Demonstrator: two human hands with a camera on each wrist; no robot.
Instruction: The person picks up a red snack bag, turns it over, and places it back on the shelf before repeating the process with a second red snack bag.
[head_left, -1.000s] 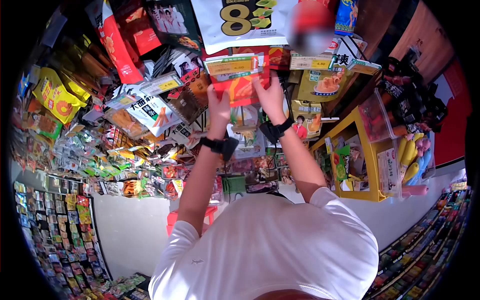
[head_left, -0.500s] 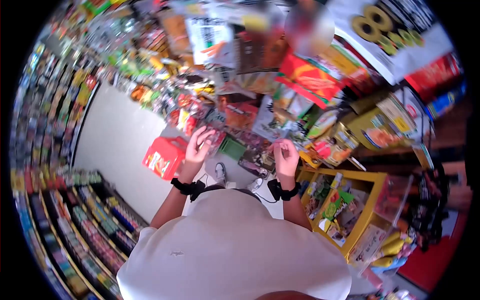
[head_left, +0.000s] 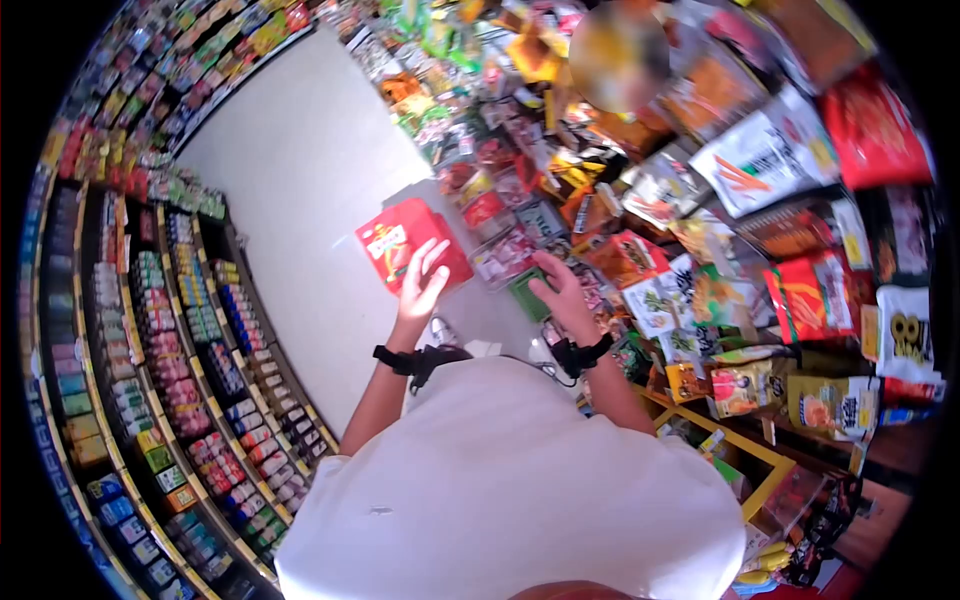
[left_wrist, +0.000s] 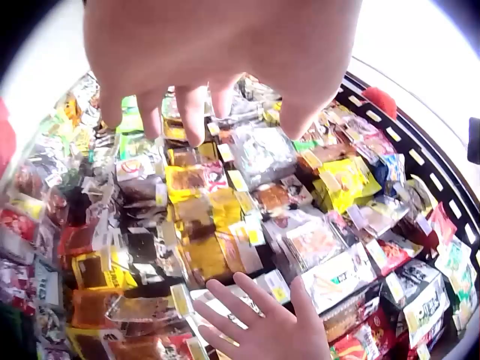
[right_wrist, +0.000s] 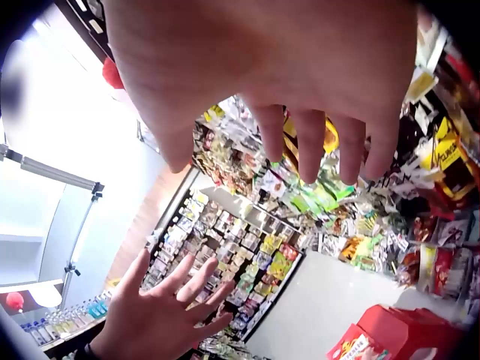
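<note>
Left hand: the left hand is flat with its fingers spread and holds nothing; it hangs in the air over the red cardboard carry box with a handle
Right hand: the right hand is loose too, fingers out, with nothing in it; it is just beside the small green packet on the rack
Box: the box sits low on the pale floor, near the rack
Rack: rows of shiny hanging snack bags fill the wall by the right hand
Shelves: long shelves of small coloured packs stand on the left hand's side
Person: white T-shirt, a black strap on each wrist

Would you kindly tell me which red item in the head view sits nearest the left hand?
The red carry box on the floor, right behind the left hand; the other red packets hang on the rack at right.
</note>
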